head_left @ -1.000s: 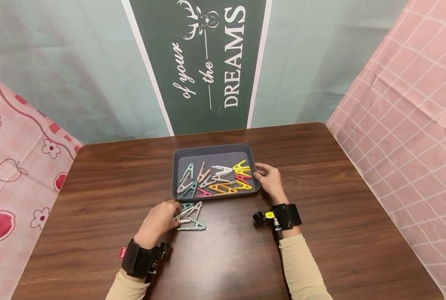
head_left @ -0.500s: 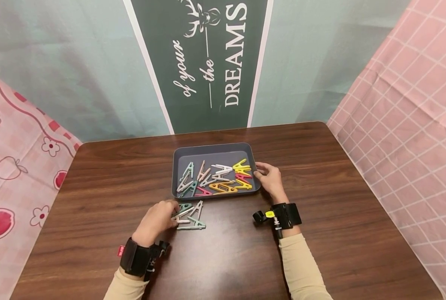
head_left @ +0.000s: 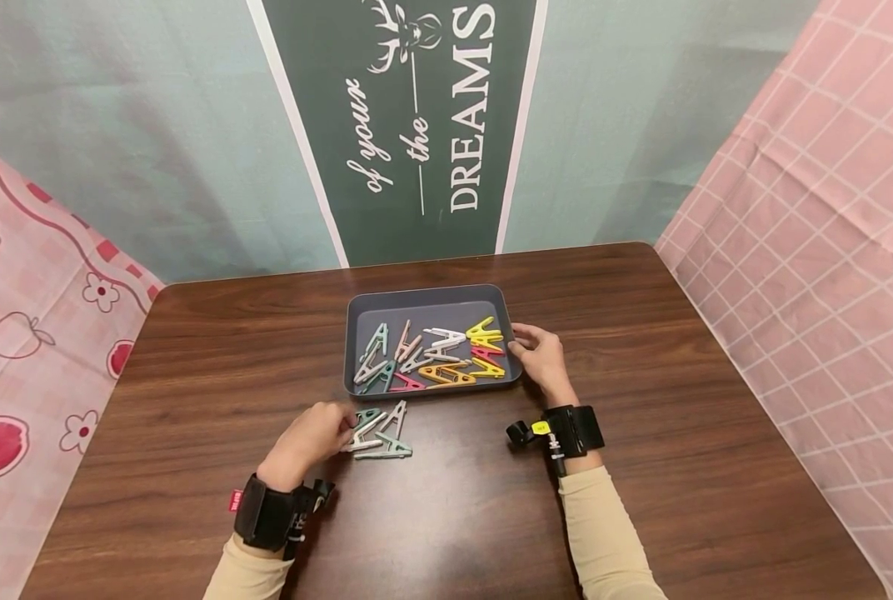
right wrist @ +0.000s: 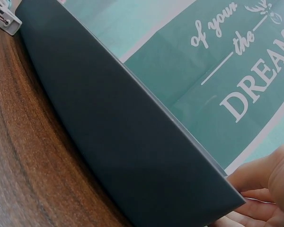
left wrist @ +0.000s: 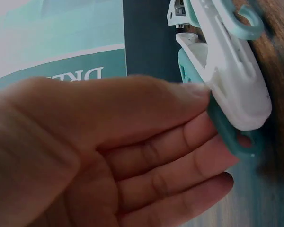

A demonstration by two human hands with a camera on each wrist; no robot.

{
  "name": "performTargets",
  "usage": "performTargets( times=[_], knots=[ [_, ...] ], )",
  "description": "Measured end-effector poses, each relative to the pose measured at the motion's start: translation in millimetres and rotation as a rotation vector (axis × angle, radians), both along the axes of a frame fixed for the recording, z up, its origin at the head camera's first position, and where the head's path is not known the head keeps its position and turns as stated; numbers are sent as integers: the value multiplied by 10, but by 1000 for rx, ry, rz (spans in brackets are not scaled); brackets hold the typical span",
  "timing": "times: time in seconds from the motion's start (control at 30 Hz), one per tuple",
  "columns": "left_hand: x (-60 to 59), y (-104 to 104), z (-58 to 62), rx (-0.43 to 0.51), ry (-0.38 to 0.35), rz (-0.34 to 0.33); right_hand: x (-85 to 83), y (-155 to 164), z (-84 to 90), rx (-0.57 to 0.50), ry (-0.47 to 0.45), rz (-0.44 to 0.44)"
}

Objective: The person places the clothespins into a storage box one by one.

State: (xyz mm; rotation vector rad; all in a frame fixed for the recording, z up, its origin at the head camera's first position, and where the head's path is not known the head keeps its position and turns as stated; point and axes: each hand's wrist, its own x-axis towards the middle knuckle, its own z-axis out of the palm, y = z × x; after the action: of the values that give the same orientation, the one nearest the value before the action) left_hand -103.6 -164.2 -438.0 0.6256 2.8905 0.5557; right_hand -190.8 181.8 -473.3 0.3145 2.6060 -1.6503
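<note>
While the right hand (head_left: 538,357) rests with relaxed fingers against the right wall of the grey tray (head_left: 353,321), the left hand (head_left: 307,439) lies on the table (head_left: 641,467), its thumb and fingers pinching one end of the white and teal clothes pegs (head_left: 379,432) just in front of the tray. These pegs look light, stiff and smooth plastic, probably a bit slippery. I judge the best hold is on the flat sides near the handle end, not the spring.

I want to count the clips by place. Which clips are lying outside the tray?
The small white and teal pile on the table, in front of the tray, touched by the left hand.
</note>
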Motion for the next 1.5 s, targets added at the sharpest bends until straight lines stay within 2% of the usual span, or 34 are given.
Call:
performTargets(
  times=[0.2,0.43,0.63,0.8,1.07,1.5],
  knots=[
    [-4,-12,-11,-16,3,11,6,3,-7,-7,6,0],
    [-9,-37,14,-73,1,77,6,9,-9,0,7,-1],
    [-3,-57,63,-94,74,135,-14,3,-16,-20,19,-4],
    [-8,-63,41,-93,116,155,-13,1,-14,-19,21,-3],
    [-35,-32,-33,-103,62,145,-3,0,-10,-21,12,-4],
    [-41,-71,-30,-70,71,122,-9,7,-26,-18,4,-7]
  ],
)
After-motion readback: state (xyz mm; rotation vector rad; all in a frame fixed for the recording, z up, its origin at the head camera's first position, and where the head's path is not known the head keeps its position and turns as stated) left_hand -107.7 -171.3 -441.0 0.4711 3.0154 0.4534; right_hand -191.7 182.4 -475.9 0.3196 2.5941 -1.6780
